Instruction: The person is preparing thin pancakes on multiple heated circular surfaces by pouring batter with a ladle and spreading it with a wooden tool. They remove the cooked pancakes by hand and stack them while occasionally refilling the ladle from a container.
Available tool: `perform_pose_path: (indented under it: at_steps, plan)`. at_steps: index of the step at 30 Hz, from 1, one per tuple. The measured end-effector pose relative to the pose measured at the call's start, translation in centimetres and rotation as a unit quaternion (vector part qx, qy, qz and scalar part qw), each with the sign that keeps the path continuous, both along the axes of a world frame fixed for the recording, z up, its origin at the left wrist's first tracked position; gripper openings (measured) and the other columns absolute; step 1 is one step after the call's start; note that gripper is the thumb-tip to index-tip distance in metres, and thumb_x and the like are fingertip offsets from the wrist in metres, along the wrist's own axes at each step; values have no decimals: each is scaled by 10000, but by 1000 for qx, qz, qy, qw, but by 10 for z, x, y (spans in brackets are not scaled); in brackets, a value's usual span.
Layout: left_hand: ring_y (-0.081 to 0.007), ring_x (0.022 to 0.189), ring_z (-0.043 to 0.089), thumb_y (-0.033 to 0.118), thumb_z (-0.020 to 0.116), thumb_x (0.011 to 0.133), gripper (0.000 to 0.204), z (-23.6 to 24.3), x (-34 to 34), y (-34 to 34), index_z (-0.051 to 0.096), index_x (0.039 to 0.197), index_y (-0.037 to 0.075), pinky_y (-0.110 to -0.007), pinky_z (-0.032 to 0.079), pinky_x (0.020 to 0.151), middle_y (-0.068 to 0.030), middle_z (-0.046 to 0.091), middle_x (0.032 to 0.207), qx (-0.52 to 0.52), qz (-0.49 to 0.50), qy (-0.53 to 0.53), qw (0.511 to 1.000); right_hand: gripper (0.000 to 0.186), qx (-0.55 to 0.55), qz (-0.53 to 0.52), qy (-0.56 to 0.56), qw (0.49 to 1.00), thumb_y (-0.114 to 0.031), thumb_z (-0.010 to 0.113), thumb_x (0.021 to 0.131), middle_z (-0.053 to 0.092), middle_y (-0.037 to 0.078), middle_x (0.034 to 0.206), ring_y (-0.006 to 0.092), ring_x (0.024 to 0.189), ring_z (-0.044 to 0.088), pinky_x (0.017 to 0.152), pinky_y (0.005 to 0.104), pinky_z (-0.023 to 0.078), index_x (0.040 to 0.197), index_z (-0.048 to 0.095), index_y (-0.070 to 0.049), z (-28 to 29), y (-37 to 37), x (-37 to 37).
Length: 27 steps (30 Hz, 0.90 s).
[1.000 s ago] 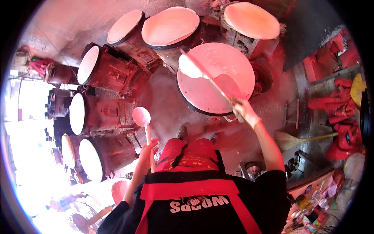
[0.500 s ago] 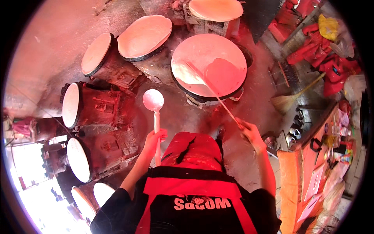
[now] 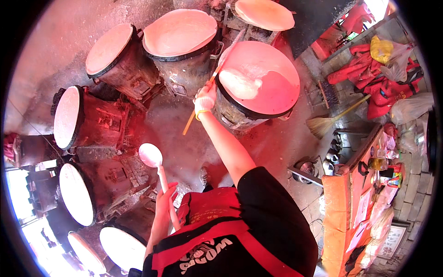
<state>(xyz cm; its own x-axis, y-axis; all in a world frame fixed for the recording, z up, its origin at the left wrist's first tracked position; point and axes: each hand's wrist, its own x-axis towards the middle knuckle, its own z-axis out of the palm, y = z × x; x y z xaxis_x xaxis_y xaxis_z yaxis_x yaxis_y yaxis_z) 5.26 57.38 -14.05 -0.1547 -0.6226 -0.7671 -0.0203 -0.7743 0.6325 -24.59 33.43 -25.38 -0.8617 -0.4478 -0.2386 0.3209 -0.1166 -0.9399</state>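
Observation:
My left hand (image 3: 165,199) is closed round the handle of a pale ladle (image 3: 151,155), held upright with its round bowl at the top. My right hand (image 3: 205,98), in a whitish glove, grips a long wooden stick (image 3: 230,50) with a flatter far end. The stick slants along the left rim of a large round griddle (image 3: 281,90) on a drum-shaped stove; whether it touches the surface I cannot tell. A pale, wet-looking patch (image 3: 241,84) lies on the griddle's left and middle part, with a smoother, darker area to its right.
More drum stoves with round tops curve round on the left, including one griddle (image 3: 181,32) bearing a thin sheet with lifted edges. A broom (image 3: 323,125) lies at right, near a pot (image 3: 305,170) and an orange-covered table (image 3: 336,217) with bottles and bags.
My right hand has swung left and forward with the stick, from the griddle's near right to its left rim. The ladle in my left hand has moved down and left, and the view has shifted.

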Motion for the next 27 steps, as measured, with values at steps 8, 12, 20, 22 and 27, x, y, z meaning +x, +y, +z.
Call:
perform_pose_path:
  at_steps: [8,12,20,22,27]
  plan:
    - [-88,958,481,211,611,854,297,5,0,-3,610,1112,65,-248,355,874,20,549,1022,0,-42,-12,999,343,-132,64,-267,953,-243,452,964,387,-53,549,80,354,367,297,269,299,1307,458,-267,12,143,14]
    - [-77,964,469,227,617,849,326,6,-18,-10,598,1139,79,-237,341,875,22,544,1044,-14,-78,6,997,380,20,61,-116,991,-319,404,983,333,-63,540,70,362,330,311,237,279,1357,362,-271,50,202,-27]
    - [-107,1054,470,222,604,855,325,10,-75,-2,592,1141,68,-278,328,936,-18,571,1135,-31,-126,44,990,137,24,233,-154,960,-287,444,959,369,-37,550,99,357,318,336,261,263,1074,455,-213,77,206,-44]
    - [-107,1118,450,217,592,865,324,14,-90,-3,574,1155,73,-290,324,970,-8,560,1171,-25,-143,46,988,226,36,265,-167,949,-313,446,960,340,-46,522,84,343,291,330,244,247,1179,447,-257,58,245,-55]
    - [-113,1138,443,208,576,875,312,15,-125,5,566,1159,79,-321,315,1004,-10,547,1199,-28,-157,33,987,212,54,230,-222,946,-349,455,957,379,-58,565,71,340,293,324,233,224,1168,430,-350,69,327,-140]
